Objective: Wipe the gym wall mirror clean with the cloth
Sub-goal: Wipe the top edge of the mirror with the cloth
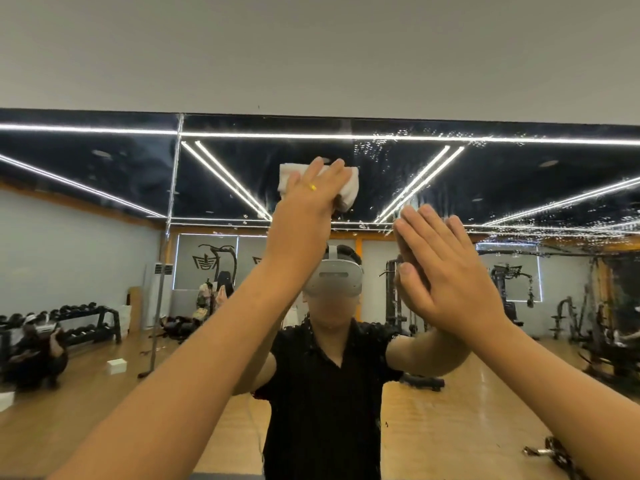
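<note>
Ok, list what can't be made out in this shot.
All in the head view:
- the cloth: the left hand covers its middle, so how dirty or damp it is stays hidden.
- the mirror: its sides and bottom are cut off by the frame.
- the specks on the glass, upper right: too small to tell water from grime.
- the right hand: its palm faces the glass, unseen.

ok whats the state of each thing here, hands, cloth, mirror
mirror: droplets specked across its upper right
cloth: bunched, pressed to the mirror high up
left hand: fingers straight, pressing the cloth
right hand: open, palm against the mirror, holding nothing
</note>
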`<state>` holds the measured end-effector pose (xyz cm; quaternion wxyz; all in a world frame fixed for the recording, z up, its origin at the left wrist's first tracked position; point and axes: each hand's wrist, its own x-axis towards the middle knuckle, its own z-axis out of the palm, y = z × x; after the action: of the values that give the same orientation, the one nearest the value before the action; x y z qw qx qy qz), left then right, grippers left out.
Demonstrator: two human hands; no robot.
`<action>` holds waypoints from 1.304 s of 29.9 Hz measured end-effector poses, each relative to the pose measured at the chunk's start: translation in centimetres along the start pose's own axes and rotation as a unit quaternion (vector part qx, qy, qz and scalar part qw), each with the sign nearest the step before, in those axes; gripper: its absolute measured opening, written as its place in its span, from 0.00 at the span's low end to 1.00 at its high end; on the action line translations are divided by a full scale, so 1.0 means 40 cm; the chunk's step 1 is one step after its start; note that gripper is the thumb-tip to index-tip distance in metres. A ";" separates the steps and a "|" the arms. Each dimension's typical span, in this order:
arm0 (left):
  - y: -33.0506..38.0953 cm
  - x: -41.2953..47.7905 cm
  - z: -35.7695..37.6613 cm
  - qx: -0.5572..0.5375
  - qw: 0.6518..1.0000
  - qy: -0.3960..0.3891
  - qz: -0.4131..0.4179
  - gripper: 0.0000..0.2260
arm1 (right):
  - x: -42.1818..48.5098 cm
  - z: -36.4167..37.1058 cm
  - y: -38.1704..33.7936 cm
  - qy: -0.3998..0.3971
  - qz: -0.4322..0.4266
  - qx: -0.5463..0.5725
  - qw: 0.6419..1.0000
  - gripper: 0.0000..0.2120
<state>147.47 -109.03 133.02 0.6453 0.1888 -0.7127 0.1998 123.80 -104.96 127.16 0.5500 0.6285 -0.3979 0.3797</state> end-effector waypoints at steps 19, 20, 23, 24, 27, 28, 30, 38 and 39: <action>-0.002 0.049 0.050 0.050 0.998 -0.010 0.024 0.23 | -0.001 0.000 -0.006 0.002 0.003 0.004 1.000 0.29; 0.005 0.077 0.048 0.047 0.999 -0.010 0.021 0.23 | -0.001 -0.001 -0.007 0.002 0.003 0.003 1.000 0.29; 0.046 0.170 0.050 0.034 0.998 -0.032 0.036 0.22 | -0.001 -0.002 -0.007 0.000 0.000 -0.001 1.000 0.29; 0.057 0.198 0.053 0.034 0.998 -0.037 0.035 0.22 | -0.001 -0.003 -0.007 0.000 0.001 -0.001 1.000 0.29; 0.073 0.229 0.077 0.025 1.000 -0.011 0.015 0.21 | -0.001 0.000 -0.007 0.004 0.001 0.001 1.000 0.29; 0.072 0.217 0.082 0.033 0.999 -0.008 0.004 0.21 | -0.001 0.000 -0.007 0.006 0.000 0.001 1.000 0.29; 0.069 0.176 0.078 0.052 0.998 -0.017 0.015 0.23 | -0.002 0.000 -0.007 0.007 -0.005 0.004 1.000 0.29; 0.075 0.061 0.043 0.041 0.999 -0.027 0.017 0.21 | -0.006 -0.072 0.045 -0.041 -0.023 0.025 0.999 0.29; 0.078 0.061 0.042 0.035 0.999 -0.026 0.014 0.21 | -0.017 -0.088 0.071 -0.048 -0.022 0.030 0.998 0.29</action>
<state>144.17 -107.29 135.19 0.6168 0.2063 -0.7245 0.2282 120.79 -101.64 128.01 0.5194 0.6708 -0.3986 0.3484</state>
